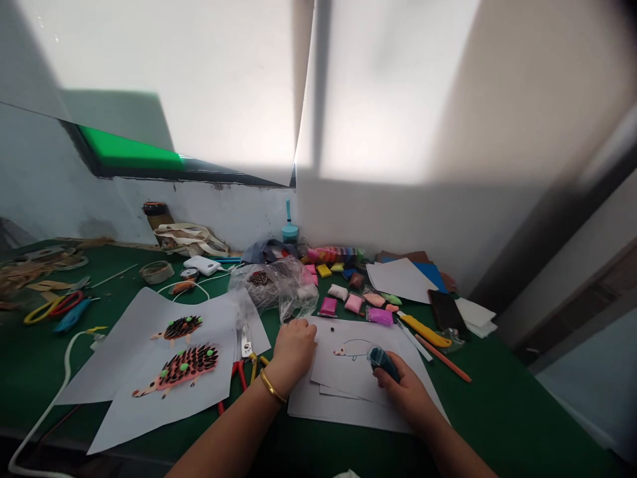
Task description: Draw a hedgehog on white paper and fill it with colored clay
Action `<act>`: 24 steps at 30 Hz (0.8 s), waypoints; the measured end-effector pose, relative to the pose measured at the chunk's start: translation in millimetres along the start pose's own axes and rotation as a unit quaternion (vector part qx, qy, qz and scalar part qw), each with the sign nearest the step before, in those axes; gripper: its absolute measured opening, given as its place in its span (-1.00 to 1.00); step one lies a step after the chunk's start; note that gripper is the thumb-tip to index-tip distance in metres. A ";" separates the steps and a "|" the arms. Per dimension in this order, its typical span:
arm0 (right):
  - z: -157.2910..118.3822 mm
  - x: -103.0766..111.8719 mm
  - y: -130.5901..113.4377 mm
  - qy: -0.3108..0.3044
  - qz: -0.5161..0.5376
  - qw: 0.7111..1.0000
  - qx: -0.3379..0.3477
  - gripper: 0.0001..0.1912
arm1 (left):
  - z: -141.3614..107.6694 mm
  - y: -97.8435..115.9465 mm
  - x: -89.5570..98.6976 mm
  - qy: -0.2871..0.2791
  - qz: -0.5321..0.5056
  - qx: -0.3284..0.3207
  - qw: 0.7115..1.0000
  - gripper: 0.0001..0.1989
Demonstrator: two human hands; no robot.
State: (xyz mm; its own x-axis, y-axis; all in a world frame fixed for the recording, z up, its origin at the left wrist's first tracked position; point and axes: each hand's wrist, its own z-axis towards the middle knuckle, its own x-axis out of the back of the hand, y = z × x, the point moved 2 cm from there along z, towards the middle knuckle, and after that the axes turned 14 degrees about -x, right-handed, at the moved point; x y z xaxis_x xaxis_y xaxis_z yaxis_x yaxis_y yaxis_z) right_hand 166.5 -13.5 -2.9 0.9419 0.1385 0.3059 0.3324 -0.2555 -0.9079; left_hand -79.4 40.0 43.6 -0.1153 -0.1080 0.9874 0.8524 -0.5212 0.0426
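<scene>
My right hand (402,382) is wrapped round a dark teal bottle or tube (383,362), its end at the right side of a hedgehog outline (354,348) drawn on white paper (331,372). The outline's snout is coloured pink. A small dark bead (332,329) lies above it on the sheet. My left hand (293,345), with a gold bangle at the wrist, rests at the paper's left edge, fingers curled; whether anything is under them is hidden. More white sheets lie beneath the drawing.
Finished hedgehog pictures (189,365) lie at left, scissors (246,342) beside them. Packets of coloured clay (354,303) and a clear plastic bag (279,285) are behind. A yellow cutter (425,330), orange pencil (442,358) and dark phone (446,311) lie at right.
</scene>
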 end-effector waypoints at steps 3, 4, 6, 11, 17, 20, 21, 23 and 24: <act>1.8 -3.2 5.9 -0.022 0.036 0.999 0.032 -0.39 | -4.3 18.4 13.5 0.111 -0.066 -0.031 0.991 -0.89; 2.3 -4.7 7.4 -0.032 0.042 0.998 0.044 -0.40 | -5.6 26.8 17.4 0.135 -0.120 -0.055 0.982 -0.89; 3.2 -7.6 8.8 -0.044 0.032 0.996 0.077 -0.43 | -8.0 44.5 23.1 0.164 -0.243 -0.106 0.950 -0.91; 2.7 -9.6 5.0 -0.030 -0.027 0.987 0.157 -0.51 | -11.4 70.3 21.6 0.167 -0.363 -0.103 0.911 -0.93; -4.4 -9.0 -6.3 -0.032 -0.048 0.985 0.166 -0.61 | -12.8 65.1 7.8 0.116 -0.381 -0.064 0.915 -0.83; -6.3 -10.6 -9.9 -0.037 -0.050 0.984 0.167 -0.63 | -13.4 62.5 4.7 0.088 -0.379 -0.069 0.919 -0.69; -6.7 -11.0 -10.6 -0.036 -0.052 0.984 0.168 -0.63 | -13.4 62.4 4.7 0.085 -0.369 -0.075 0.922 -0.67; -7.4 -11.6 -11.4 -0.034 -0.060 0.984 0.166 -0.63 | -13.2 63.2 5.3 0.087 -0.341 -0.091 0.932 -0.69; -7.7 -11.7 -11.6 -0.032 -0.065 0.984 0.164 -0.62 | -13.0 64.1 5.7 0.089 -0.326 -0.097 0.936 -0.71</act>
State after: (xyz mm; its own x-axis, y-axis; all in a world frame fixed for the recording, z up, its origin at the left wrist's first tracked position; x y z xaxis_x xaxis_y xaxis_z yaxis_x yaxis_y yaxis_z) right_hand 152.0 -19.5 6.3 0.8845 0.2123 0.4154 0.4058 0.0894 -0.9096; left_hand -32.1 -5.1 49.9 -0.6764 0.1564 0.7198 0.4650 -0.6672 0.5819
